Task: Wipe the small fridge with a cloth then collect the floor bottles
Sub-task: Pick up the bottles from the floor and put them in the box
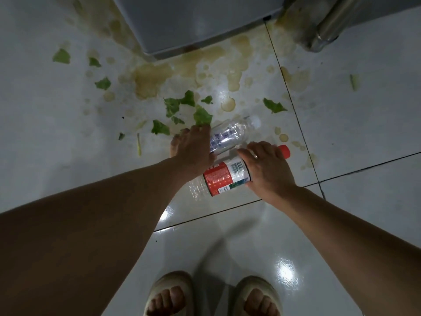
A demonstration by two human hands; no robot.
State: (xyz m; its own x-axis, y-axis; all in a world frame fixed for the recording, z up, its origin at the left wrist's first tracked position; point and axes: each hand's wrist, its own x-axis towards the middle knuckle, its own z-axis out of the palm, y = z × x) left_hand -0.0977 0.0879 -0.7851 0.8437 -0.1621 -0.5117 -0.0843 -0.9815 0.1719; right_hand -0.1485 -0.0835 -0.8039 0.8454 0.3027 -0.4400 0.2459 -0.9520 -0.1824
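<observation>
I see left hand (193, 153) curled over clear crushed plastic bottle (230, 135), right hand (266, 167) clamped on red-labelled, red-capped plastic bottle (225, 176). Risk: wet stained white tile floor (341, 133), slick plastic, grip may slip.

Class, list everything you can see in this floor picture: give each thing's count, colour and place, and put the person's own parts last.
red-label bottle: one, clear with red and white label and red cap, lying on the floor near centre
clear bottle: one, transparent with bluish label, lying just beyond the first
leaf scraps: many, green, scattered over the floor left and centre
spill stains: many, yellow-brown, spread in front of the fridge
fridge: one, grey, top centre
metal cylinder: one, silver, top right
floor tiles: white, glossy, dark grout lines
slippers: two, beige, bottom centre
left hand: one, on the clear bottle
right hand: one, gripping the red-label bottle
</observation>
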